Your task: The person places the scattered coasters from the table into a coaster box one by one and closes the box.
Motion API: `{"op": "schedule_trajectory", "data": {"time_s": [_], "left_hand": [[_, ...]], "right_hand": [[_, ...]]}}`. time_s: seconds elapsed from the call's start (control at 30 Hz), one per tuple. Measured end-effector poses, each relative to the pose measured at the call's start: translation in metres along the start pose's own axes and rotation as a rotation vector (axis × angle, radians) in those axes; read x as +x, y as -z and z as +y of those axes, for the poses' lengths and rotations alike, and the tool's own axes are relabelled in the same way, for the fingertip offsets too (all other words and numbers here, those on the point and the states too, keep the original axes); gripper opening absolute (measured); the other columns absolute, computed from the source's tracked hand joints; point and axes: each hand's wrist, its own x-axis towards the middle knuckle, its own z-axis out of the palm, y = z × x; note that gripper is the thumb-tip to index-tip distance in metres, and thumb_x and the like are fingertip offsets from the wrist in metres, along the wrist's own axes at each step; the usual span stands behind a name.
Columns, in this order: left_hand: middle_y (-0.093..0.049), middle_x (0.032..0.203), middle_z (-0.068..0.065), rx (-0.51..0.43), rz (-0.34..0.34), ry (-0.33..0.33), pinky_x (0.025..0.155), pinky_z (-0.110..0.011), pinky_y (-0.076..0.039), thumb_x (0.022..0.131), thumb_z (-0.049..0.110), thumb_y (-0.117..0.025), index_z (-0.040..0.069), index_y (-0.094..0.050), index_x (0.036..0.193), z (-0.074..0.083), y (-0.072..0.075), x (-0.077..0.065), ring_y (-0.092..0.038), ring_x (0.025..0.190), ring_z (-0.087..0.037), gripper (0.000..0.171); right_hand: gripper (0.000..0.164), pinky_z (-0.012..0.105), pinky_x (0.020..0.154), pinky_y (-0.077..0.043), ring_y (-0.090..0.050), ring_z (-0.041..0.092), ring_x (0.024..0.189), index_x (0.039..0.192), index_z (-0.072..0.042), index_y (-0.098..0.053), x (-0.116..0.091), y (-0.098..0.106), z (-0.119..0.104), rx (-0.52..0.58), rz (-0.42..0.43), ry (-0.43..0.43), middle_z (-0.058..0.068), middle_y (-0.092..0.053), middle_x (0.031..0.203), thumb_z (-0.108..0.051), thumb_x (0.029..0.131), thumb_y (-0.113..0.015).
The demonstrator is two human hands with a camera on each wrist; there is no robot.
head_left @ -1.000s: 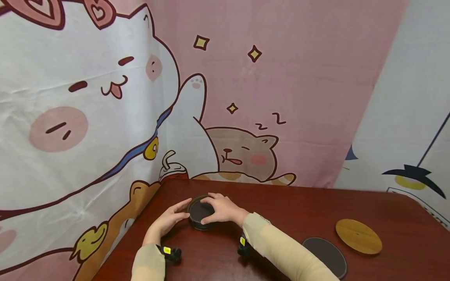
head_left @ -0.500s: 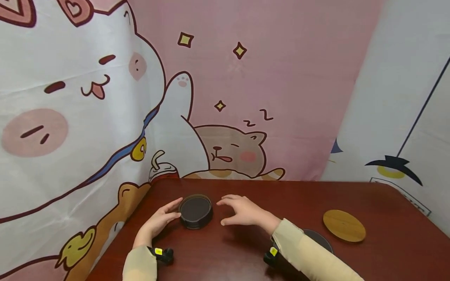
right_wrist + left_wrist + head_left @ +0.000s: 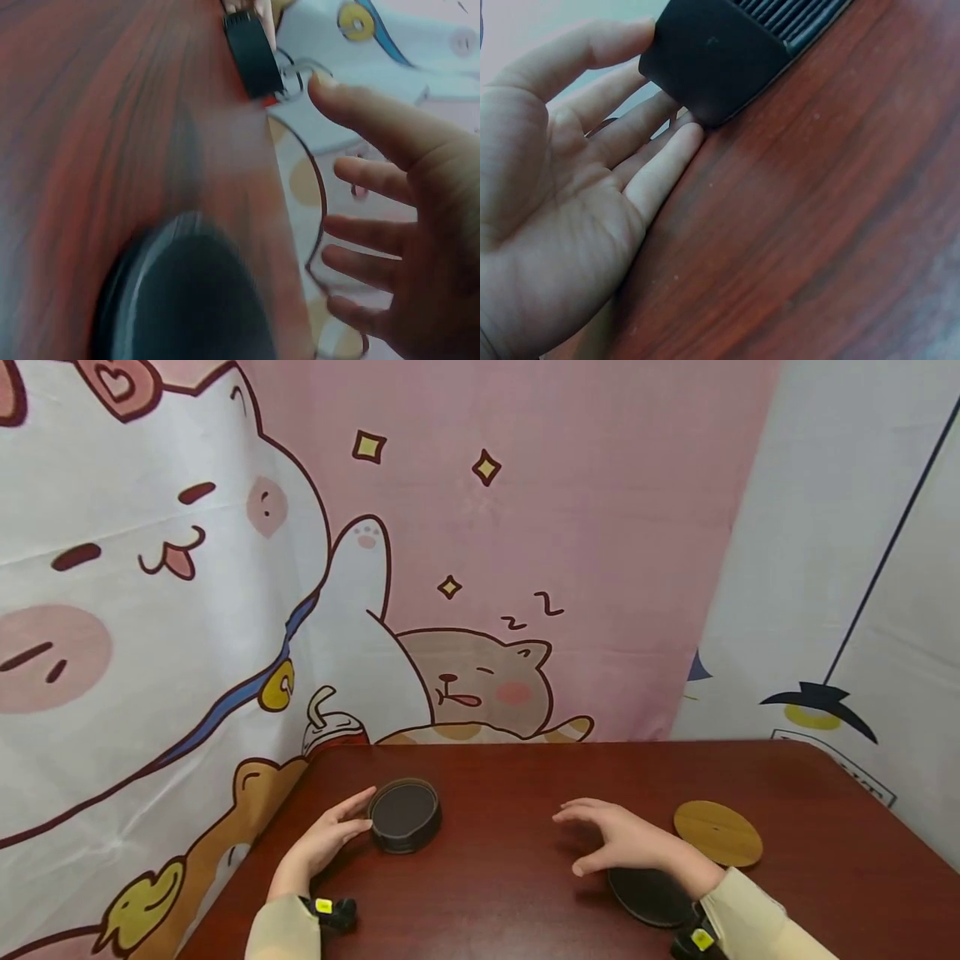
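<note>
A round black coaster holder (image 3: 406,814) stands upright on the table, left of centre. In the left wrist view, stacked dark coaster edges (image 3: 781,16) show beside its smooth wall. My left hand (image 3: 324,842) touches the holder's left side with thumb and fingertips, fingers fairly straight. To the right, my right hand (image 3: 626,842) hovers with spread fingers and holds nothing. Under its wrist lies a flat dark round coaster (image 3: 647,897), partly hidden by the hand and wrist; this dark coaster (image 3: 199,300) looks blurred in the right wrist view.
A thin round wooden disc (image 3: 717,832) lies beyond the right forearm. The reddish-brown table (image 3: 495,893) ends at a cloth backdrop (image 3: 600,527) with cartoon animals along the back and left. Each wrist wears a small black camera (image 3: 341,912).
My right hand has left the coaster holder and moved right, over the flat dark coaster. My left hand stays at the holder. The head view has turned slightly to the right.
</note>
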Motion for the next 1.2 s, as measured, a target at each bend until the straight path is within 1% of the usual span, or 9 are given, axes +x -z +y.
{"op": "schedule_trajectory", "data": {"time_s": [0.17,0.3,0.43,0.5,0.6,0.67,0.87,0.97,1.2], "left_hand": [[-0.027,0.155,-0.019,-0.016,0.008,-0.002,0.095,-0.018,-0.039,0.092,0.009,-0.062,0.009,-0.034,0.151,-0.001,-0.002,0.001,-0.023,0.141,-0.031,0.065],[-0.026,0.155,-0.019,-0.010,0.011,-0.006,0.095,-0.018,-0.039,0.093,0.009,-0.061,0.008,-0.034,0.151,0.001,0.001,0.000,-0.021,0.142,-0.031,0.064],[-0.025,0.156,-0.019,-0.004,-0.005,-0.001,0.096,-0.019,-0.039,0.093,0.009,-0.061,0.009,-0.033,0.151,0.001,0.001,0.000,-0.022,0.141,-0.031,0.064],[-0.025,0.156,-0.018,-0.001,-0.003,0.002,0.096,-0.020,-0.039,0.093,0.009,-0.061,0.009,-0.033,0.151,0.001,0.000,0.000,-0.023,0.141,-0.031,0.064],[-0.026,0.155,-0.018,-0.006,0.007,0.002,0.096,-0.020,-0.039,0.093,0.008,-0.060,0.009,-0.034,0.151,0.000,-0.001,-0.001,-0.025,0.140,-0.031,0.064],[-0.026,0.155,-0.018,-0.008,0.009,-0.001,0.097,-0.021,-0.039,0.093,0.008,-0.060,0.009,-0.034,0.151,-0.001,-0.002,-0.001,-0.025,0.140,-0.031,0.064],[-0.026,0.155,-0.018,0.000,0.012,0.007,0.098,-0.023,-0.038,0.092,0.009,-0.061,0.010,-0.034,0.151,-0.001,-0.003,-0.003,-0.025,0.141,-0.031,0.064],[-0.026,0.155,-0.019,0.002,0.019,0.007,0.097,-0.022,-0.038,0.092,0.009,-0.061,0.010,-0.035,0.151,-0.001,-0.004,-0.003,-0.025,0.140,-0.032,0.064],[-0.025,0.155,-0.021,-0.006,0.014,0.000,0.094,-0.019,-0.040,0.092,0.007,-0.061,0.008,-0.034,0.151,0.001,-0.003,-0.002,-0.025,0.140,-0.032,0.064]], "right_hand": [[0.061,0.042,0.094,-0.045,-0.046,0.031,0.126,0.132,-0.013,-0.058,-0.039,0.011,0.014,0.092,-0.061,-0.060,0.017,-0.049,0.139,-0.035,0.080,-0.079],[0.064,0.037,0.089,-0.045,-0.041,0.041,0.129,0.134,-0.015,-0.057,-0.057,0.016,0.017,0.110,-0.102,-0.062,0.022,-0.043,0.144,-0.035,0.078,-0.081],[0.070,0.045,0.087,-0.044,-0.033,0.053,0.128,0.137,-0.018,-0.055,-0.071,0.020,0.023,0.085,-0.142,-0.067,0.027,-0.034,0.147,-0.037,0.075,-0.082],[0.073,0.050,0.085,-0.043,-0.031,0.054,0.128,0.139,-0.020,-0.054,-0.076,0.022,0.028,0.045,-0.161,-0.052,0.027,-0.033,0.148,-0.038,0.075,-0.082],[0.077,0.058,0.085,-0.040,-0.028,0.056,0.128,0.142,-0.021,-0.052,-0.081,0.024,0.034,0.039,-0.184,-0.054,0.026,-0.033,0.148,-0.038,0.074,-0.083],[0.082,0.059,0.084,-0.041,-0.029,0.056,0.128,0.144,-0.021,-0.048,-0.082,0.025,0.035,0.001,-0.201,-0.051,0.024,-0.034,0.149,-0.040,0.073,-0.083],[0.097,0.071,0.087,-0.032,-0.024,0.058,0.131,0.148,-0.023,-0.043,-0.079,0.026,0.023,-0.004,-0.259,-0.155,0.024,-0.030,0.151,-0.045,0.064,-0.087],[0.100,0.068,0.088,-0.034,-0.024,0.055,0.133,0.148,-0.024,-0.041,-0.078,0.025,0.017,-0.036,-0.269,-0.179,0.022,-0.030,0.151,-0.041,0.061,-0.088],[0.100,0.049,0.086,-0.041,-0.033,0.046,0.131,0.147,-0.024,-0.044,-0.076,0.021,0.013,-0.108,-0.241,-0.207,0.017,-0.035,0.149,-0.034,0.058,-0.090]]}}
